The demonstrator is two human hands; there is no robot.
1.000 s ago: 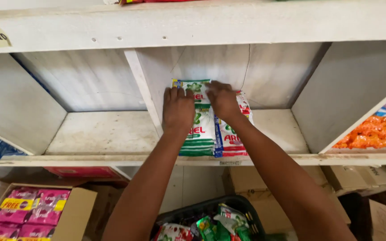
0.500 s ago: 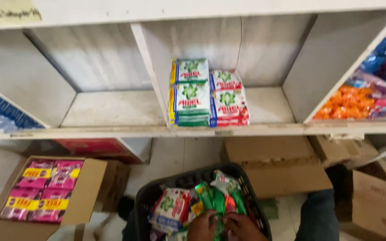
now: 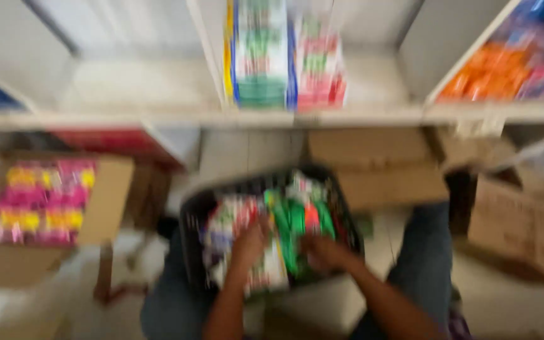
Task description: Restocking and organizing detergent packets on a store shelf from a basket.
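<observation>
Left hand (image 3: 249, 244): inside the black basket (image 3: 191, 217), fingers bent over the white-and-green packets (image 3: 266, 274) on its left side; blur hides whether they clamp one.
Right hand (image 3: 323, 252): also in the basket, fingers curled against the bright green packets (image 3: 297, 220); grip cannot be told.
Packets from fingers: directly under and just ahead of both hands, long sides running away from the person.
Nearer hand: both touching; left lies deeper in.
Basket: on the person's lap, below the shelf (image 3: 373, 116) with stacked packets (image 3: 262, 56).
Aside: cardboard box of pink packs (image 3: 45, 201) at left.
</observation>
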